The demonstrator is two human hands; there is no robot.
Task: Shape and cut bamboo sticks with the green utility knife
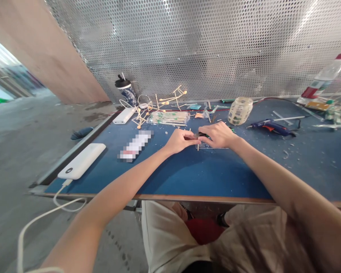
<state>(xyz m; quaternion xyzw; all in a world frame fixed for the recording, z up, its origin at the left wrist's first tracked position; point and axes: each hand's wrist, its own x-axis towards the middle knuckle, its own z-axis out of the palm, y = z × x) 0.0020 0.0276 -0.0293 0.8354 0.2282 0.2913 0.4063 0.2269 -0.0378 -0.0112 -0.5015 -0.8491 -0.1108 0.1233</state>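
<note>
My left hand [180,140] and my right hand [217,135] meet above the middle of the blue table [170,178]. The left thumb and fingers pinch a thin wooden stick [198,146], whose lower end shows below the fingertips. In my right hand is a small dark tool with a green part, mostly hidden by the fingers, its tip at the stick. Under the right hand lies a clear ruler-like strip [216,147]. Just behind the hands are a plastic-wrapped bundle of sticks [169,118] and a glass jar [240,111].
A blue glue gun [274,127] and a red-capped bottle [319,81] are at the right. Stick models with yellow joints [165,103], a lidded cup [126,90] and a white box [124,115] stand behind. A cabled power bank [82,161] lies near the left edge.
</note>
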